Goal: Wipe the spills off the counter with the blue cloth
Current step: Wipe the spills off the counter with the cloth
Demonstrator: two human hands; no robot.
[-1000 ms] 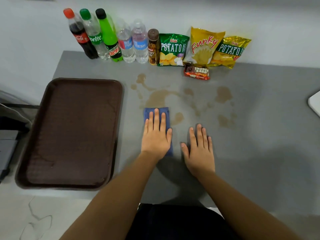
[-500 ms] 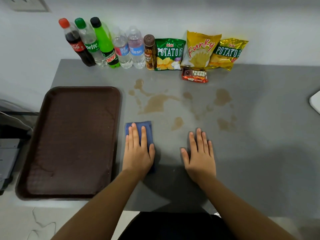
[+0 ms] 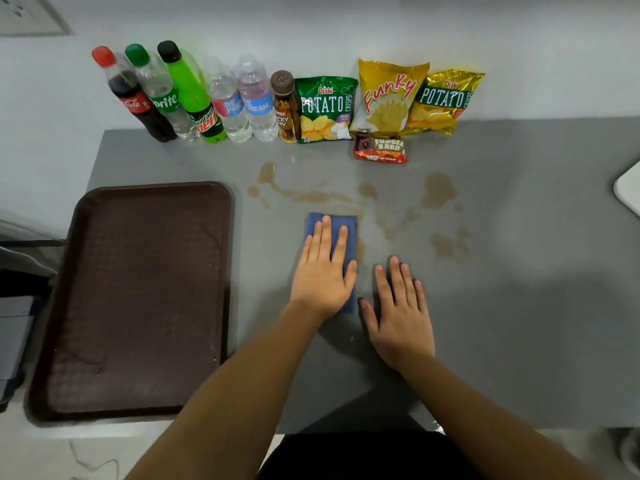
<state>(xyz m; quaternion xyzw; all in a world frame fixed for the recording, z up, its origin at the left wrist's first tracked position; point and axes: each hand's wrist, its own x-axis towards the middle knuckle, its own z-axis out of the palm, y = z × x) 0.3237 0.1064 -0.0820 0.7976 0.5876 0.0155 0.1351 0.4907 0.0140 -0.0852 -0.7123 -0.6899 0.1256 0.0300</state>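
Note:
The folded blue cloth [image 3: 346, 225] lies flat on the grey counter [image 3: 536, 271], and my left hand [image 3: 322, 271] presses down on it with fingers spread, covering most of it. Brown spills [image 3: 438, 190] stain the counter beyond and to the right of the cloth, with a streak [image 3: 311, 195] just past its far edge. My right hand [image 3: 398, 310] rests palm down on the bare counter just right of the cloth, holding nothing.
A dark brown tray [image 3: 138, 289] lies at the left. Several drink bottles [image 3: 194, 95] and snack bags [image 3: 388, 95] line the back wall, with a small snack bar pack [image 3: 379, 150] in front. A white object [image 3: 628, 188] shows at the right edge.
My left hand has slid the cloth from beside the tray back to the right, up to the spills; the brown patch beside it now looks fainter. My right hand has stayed put.

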